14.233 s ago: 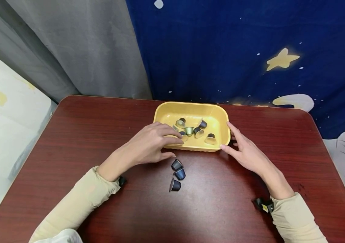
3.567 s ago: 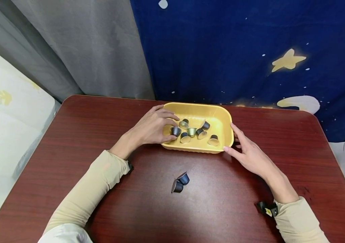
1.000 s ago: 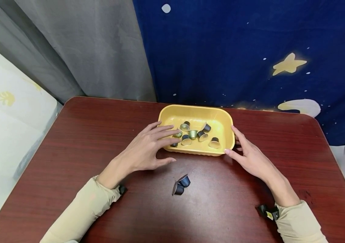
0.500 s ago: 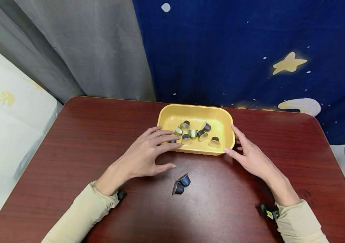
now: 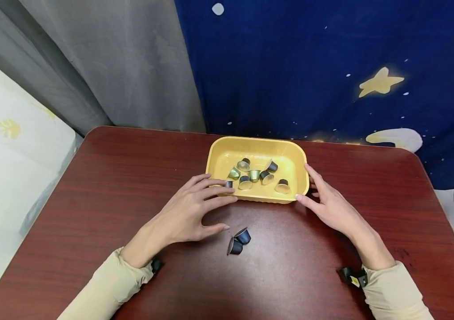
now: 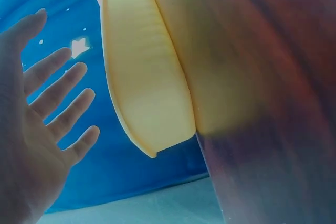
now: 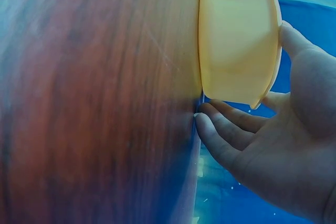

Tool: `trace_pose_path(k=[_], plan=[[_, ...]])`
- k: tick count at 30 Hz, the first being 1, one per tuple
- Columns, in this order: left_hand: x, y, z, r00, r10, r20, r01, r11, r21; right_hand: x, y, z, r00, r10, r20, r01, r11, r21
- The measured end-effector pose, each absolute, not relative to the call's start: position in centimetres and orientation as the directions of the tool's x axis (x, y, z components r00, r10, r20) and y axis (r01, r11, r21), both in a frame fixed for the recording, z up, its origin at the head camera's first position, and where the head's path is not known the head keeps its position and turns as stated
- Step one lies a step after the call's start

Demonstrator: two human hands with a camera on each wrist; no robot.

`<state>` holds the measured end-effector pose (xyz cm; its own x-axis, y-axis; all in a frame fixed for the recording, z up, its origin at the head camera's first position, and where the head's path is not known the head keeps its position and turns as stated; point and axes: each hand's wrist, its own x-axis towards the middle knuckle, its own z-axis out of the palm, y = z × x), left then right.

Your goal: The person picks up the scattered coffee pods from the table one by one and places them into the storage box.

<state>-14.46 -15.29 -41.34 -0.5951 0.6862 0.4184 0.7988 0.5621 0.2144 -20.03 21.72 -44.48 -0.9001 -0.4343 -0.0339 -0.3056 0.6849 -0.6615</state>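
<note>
Two small dark capsules [image 5: 239,241] lie touching each other on the dark red wooden surface [image 5: 90,186], just below the centre of the head view. Above them, in the upper middle of the frame, a single yellow tray [image 5: 218,153] holds seven more capsules [image 5: 255,175], some dark and some gold-green, clustered toward its near wall; one at the left end is partly hidden by a fingertip.

The left hand [image 5: 188,213] hovers palm down left of centre, its fingers [image 5: 214,189] spread and relaxed, gripping nothing; the longer fingertips reach the tray's near left corner and the thumb points at the two loose capsules, close beside them but apart. In the left wrist view the palm [image 6: 31,145] is open with the fingers fanned beside the tray wall [image 6: 142,87].

The right hand [image 5: 331,206] rests at the tray's right end, fingers straight and touching its outer wall, thumb at the near right corner. The right wrist view shows the thumb on the rim and the fingers [image 7: 226,132] under the edge.

No readable writing shows anywhere.
</note>
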Motion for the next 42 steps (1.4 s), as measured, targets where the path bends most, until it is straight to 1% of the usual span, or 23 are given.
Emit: trace_pose_path(k=[12, 23, 30, 42], plan=[[-12.8, -15.0, -41.8, -0.608, 0.688, 0.397, 0.792, 0.565, 0.234, -20.1, 21.8, -44.6, -0.897, -0.441, -0.032, -0.313, 0.685, -0.658], [-11.7, -15.1, -41.8, -0.621, 0.705, 0.344, 0.783, 0.577, 0.231, -20.1, 21.7, -44.4, -0.895, -0.445, -0.038, -0.312, 0.682, -0.661], [-11.2, -14.7, -42.0, -0.601, 0.725, 0.337, 0.799, 0.553, 0.236, -20.0, 21.8, -44.4, -0.898, -0.438, -0.051, -0.298, 0.688, -0.662], [-10.6, -14.4, -42.6, -0.606, 0.750, 0.264, 0.795, 0.556, 0.242, -20.0, 21.8, -44.6, -0.896, -0.441, -0.047, -0.304, 0.688, -0.660]])
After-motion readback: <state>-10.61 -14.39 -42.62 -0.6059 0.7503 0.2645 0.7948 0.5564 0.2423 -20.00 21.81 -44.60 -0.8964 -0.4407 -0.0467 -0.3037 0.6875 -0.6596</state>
